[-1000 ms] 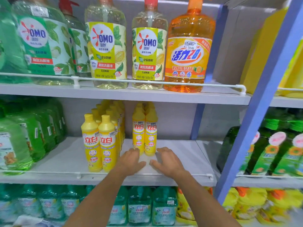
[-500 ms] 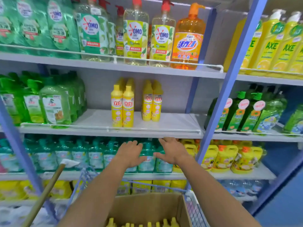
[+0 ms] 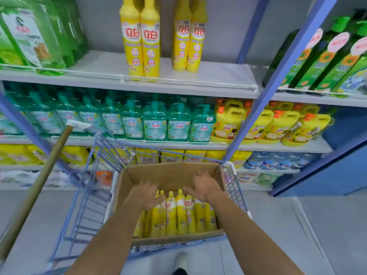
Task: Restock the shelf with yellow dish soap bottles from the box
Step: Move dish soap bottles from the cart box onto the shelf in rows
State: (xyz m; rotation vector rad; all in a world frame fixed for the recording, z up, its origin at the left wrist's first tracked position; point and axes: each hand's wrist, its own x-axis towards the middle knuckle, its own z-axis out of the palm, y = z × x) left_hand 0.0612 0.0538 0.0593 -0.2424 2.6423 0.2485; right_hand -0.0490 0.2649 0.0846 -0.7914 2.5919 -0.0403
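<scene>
Position log, hands over stock. Left hand (image 3: 148,195) and right hand (image 3: 202,188) both hung above the open box (image 3: 172,176) in the cart (image 3: 95,195). Fingers were spread and slack, and neither hand gripped anything. Motion blur hid whether any fingertip touched a cap.

Yellow bottles (image 3: 181,213) filled the near half of the box in a tight row. In my view their long axis ran 12 to 6 o'clock, caps at 12 and bases at 6. I could not tell whether they stood upright or leaned back.

Key relation: the bottles lay directly under and just toward 6 o'clock of my palms.
- Left hand overlapped the shoulders of the bottles at the 9 o'clock end of the row, so I judged it the nearer hand.
- Right hand sat over the caps at the 3 o'clock end, fingers aimed toward 11 o'clock at the far cardboard wall.

Judgement: the next move needed a short drop and a wrap around the necks, one bottle per hand.

Target shelf (image 3: 208,80) lay at 12 o'clock, well above the box. The stocked bottles (image 3: 143,40) stood there in two files, with bare board toward 1 o'clock.

A wooden handle (image 3: 37,187) leaned at 9 o'clock, well apart from both hands.
</scene>
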